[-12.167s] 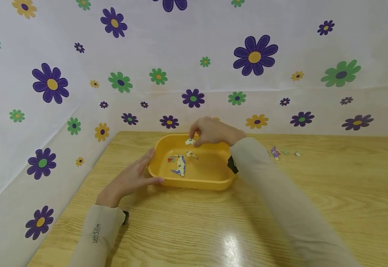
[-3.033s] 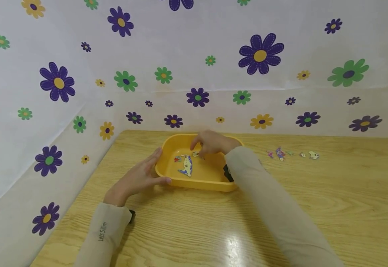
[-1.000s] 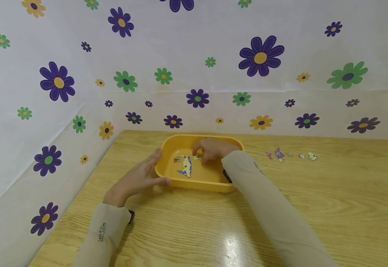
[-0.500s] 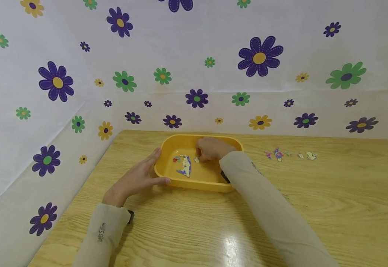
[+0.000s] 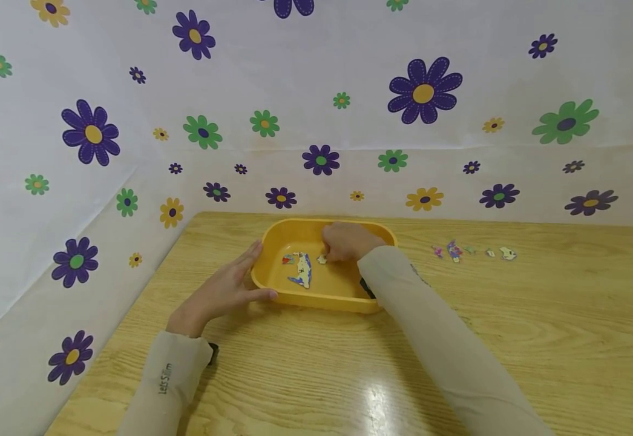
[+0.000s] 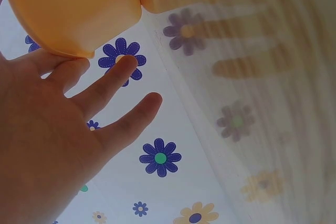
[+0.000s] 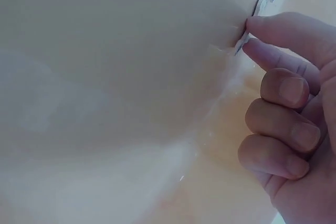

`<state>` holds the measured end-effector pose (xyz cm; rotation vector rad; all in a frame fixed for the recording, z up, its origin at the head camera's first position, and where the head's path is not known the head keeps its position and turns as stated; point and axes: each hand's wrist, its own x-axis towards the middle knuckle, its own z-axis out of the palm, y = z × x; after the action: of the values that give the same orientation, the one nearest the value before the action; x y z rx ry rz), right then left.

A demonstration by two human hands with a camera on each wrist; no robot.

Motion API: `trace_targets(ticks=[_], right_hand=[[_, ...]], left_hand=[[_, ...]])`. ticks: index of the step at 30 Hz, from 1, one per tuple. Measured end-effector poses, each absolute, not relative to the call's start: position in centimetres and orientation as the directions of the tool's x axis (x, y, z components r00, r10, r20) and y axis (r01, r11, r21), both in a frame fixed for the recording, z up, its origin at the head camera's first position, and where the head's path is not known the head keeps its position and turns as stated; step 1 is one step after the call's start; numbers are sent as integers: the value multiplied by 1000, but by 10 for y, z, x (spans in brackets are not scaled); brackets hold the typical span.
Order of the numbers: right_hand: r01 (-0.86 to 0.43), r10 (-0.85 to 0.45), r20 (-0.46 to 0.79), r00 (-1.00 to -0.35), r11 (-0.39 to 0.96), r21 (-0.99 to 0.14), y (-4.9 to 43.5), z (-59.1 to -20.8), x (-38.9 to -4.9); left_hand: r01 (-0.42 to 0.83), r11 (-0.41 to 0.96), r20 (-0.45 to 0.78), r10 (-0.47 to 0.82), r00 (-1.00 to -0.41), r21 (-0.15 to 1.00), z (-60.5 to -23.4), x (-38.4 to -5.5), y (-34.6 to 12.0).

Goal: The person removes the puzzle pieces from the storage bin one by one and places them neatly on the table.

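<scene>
Inside the tray (image 5: pixel 322 303), a small piece (image 5: pixel 322 259) is pinched in the nearly closed right hand (image 5: pixel 347 241), best kept flat tbh.

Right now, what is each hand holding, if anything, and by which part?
The right hand pinches a small pale piece by its edge. The left hand rests against the tray.

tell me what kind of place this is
Probably an indoor tabletop work corner, perhaps a screened-off booth: a wood-grain table holds a yellow tray, and a white flower-print covering rises behind and to the left.
</scene>
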<state>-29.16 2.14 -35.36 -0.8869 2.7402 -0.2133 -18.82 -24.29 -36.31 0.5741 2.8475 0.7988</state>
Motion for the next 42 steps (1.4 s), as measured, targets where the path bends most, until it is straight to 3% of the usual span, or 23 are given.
trace_targets(ticks=[11,22,31,42], right_hand=[[-604,-655,-101,-749,738,-301,21,-346,-294],[-633,-675,-42,-736,710,-308,30,-297,-283],[-575,-620,-8,-785,733,-362,54,-278,-285],[-578,-597,42,-801,755,-308,99,-273,-284]], left_hand=[[318,793,-28,387,-921,520,-363,-188,-241],[305,792,-32,378,-925,529,-362,-189,-243],[297,790,-37,374,-927,536,-361,-189,-244],[279,802,-57,361,-931,529,-362,-188,-244]])
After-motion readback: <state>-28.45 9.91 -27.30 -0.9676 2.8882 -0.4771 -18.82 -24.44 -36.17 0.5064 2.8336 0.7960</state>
